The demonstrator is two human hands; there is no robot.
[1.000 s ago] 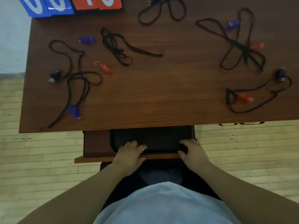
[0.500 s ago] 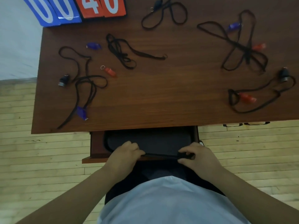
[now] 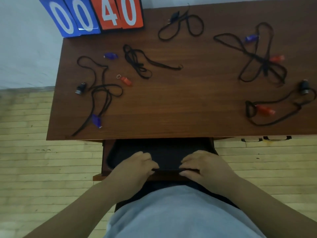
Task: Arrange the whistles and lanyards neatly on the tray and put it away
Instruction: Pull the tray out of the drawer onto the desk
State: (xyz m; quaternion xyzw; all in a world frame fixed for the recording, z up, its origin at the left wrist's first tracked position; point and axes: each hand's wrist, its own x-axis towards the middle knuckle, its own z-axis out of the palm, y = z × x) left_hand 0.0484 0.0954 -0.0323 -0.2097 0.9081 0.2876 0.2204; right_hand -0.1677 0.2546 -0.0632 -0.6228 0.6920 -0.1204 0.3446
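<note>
A black tray [image 3: 164,152] lies in the open drawer [image 3: 105,158] under the table's front edge. My left hand [image 3: 135,166] and my right hand [image 3: 204,165] both grip the tray's near rim, fingers over the top and thumbs under. Whistles and black lanyards are scattered over the brown table [image 3: 180,97]: a blue whistle [image 3: 97,120], a black whistle [image 3: 80,88], a red whistle [image 3: 126,81] and another blue whistle [image 3: 111,55] on the left. A red whistle [image 3: 265,109], a black one [image 3: 305,87], a red one [image 3: 277,58] and a blue one [image 3: 251,38] lie on the right.
A flip scoreboard [image 3: 96,14] with blue 00 and red 40 cards stands at the table's back left corner. A loose lanyard [image 3: 145,63] lies mid-left and a lanyard with a dark whistle [image 3: 175,16] at the back. Wooden floor surrounds the table.
Both hands have shifted inward along the tray's near rim and their fingers have curled over it. The view has tilted so more of the scoreboard shows.
</note>
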